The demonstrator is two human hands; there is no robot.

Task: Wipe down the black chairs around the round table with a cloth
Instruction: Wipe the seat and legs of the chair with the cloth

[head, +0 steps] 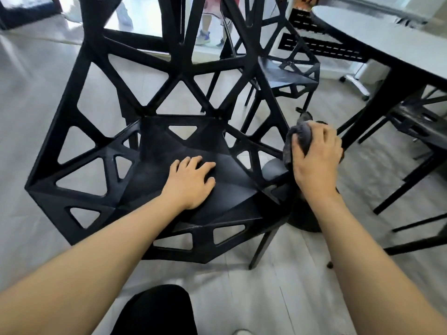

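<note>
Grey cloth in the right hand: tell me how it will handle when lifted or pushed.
The cloth bunches and droops around the right hand, so it is probably floppy. It looks thin, so likely light. Against the chair it should fold rather than slide stiffly.

Both arms are bare from the hands all the way up, with no sleeves showing. The left hand (191,182) and right hand (316,155) wear no gloves, rings or watch. One knee (157,310) is covered in plain black cloth.
</note>
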